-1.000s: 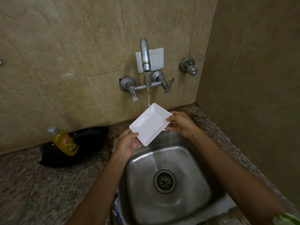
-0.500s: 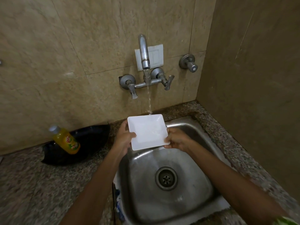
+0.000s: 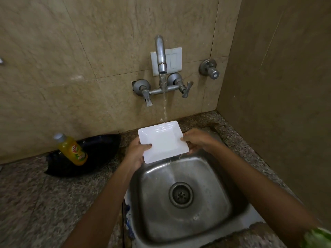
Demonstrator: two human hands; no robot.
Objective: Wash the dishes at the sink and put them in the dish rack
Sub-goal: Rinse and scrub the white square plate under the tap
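A speckled brown granite counter (image 3: 32, 199) is running along the foot of beige stone wall tiles (image 3: 53, 59), and a square stainless-steel sink (image 3: 211, 208) with a round drain is sitting in it at the near right. On the counter at the left, a black boat-shaped tray (image 3: 100, 154) is lying against the wall, with a yellow plastic bottle of dish liquid (image 3: 73, 151) leaning in it. A grey metal wall tap (image 3: 161, 56) is pouring a thin stream of water onto the far edge of a white square plastic plate (image 3: 163, 142), which is being held over the far rim of the sink, tilted slightly, with water dripping off its near right corner. The left hand (image 3: 136, 154) is gripping the plate's left edge, thumb on top; the right hand (image 3: 197, 140) is pinching the right edge.
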